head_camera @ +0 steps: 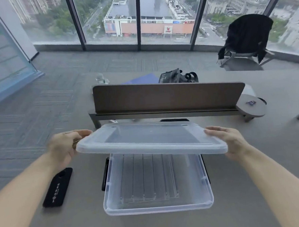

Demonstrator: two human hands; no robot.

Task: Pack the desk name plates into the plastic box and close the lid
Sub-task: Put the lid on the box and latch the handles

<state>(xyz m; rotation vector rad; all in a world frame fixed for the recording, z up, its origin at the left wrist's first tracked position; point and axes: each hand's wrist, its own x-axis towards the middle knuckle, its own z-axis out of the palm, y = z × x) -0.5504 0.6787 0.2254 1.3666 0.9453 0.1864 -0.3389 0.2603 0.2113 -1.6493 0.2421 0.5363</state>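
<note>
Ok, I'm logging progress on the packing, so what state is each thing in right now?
Lid: off the box, held above it by both ends.
Plastic box: open, clear name plates lying inside.
Left hand: gripping lid's end.
Right hand: gripping the other end.

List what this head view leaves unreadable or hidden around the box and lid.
- Name plates in the box: clear, overlapping, far ends under the lid; count unclear.
- Box's far rim: hidden by the lid.
- Left hand fingertips: blurred by motion, behind the lid's edge.
- Right hand fingers: under the lid.
- White print on the black tag: too small and blurred.
</note>
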